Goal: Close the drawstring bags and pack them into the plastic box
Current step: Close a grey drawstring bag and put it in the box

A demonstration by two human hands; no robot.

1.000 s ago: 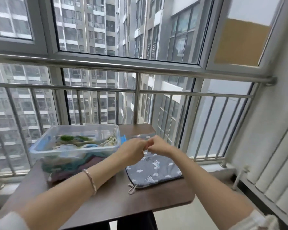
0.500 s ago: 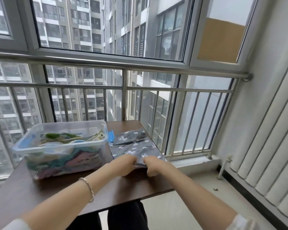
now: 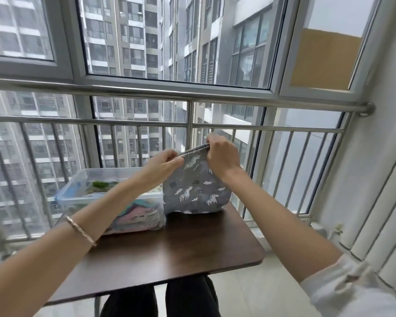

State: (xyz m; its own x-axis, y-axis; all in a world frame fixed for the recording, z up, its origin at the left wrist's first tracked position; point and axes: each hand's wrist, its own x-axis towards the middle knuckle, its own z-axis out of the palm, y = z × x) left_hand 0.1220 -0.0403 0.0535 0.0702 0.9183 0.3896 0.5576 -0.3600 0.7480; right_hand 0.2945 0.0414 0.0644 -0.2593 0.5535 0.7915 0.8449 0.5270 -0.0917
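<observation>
while both hands pinch its top, the grey bag hangs beside the plastic box.

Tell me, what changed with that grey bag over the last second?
The grey bag, lying flat on the table before, now stands lifted upright, with the left hand and right hand each pinching its top edge. The plastic box stayed put beside it.

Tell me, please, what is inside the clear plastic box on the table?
Inside the plastic box lie pink and teal fabrics with a green piece on top. The left forearm covers its middle, so what lies there cannot be seen.
</observation>
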